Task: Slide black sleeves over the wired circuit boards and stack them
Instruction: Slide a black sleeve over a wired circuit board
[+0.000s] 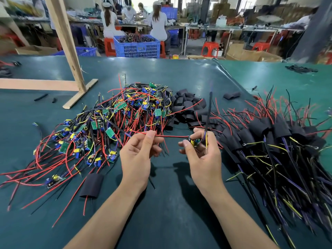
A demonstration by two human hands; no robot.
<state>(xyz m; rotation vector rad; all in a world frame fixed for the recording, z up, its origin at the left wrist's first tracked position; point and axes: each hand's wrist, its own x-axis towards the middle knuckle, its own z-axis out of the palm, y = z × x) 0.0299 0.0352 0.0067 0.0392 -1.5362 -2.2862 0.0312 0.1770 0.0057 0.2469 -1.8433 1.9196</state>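
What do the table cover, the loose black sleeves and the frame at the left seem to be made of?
Table cover: probably vinyl or rubber sheet, teal, glossy, with lamp reflections.
Sleeves: matte black, flattened, soft-looking tube, perhaps heat-shrink plastic.
Frame: bare pale wood, with visible grain.

A dark green mat [53, 133] covers the worktable, with a pale wooden frame [66, 51] standing on its left part. Beyond the far edge sits a blue plastic crate [137, 48] beside red stools [209, 49] and cardboard boxes [251, 53]. Workers [158, 20] sit at long benches, daylight bright behind them.
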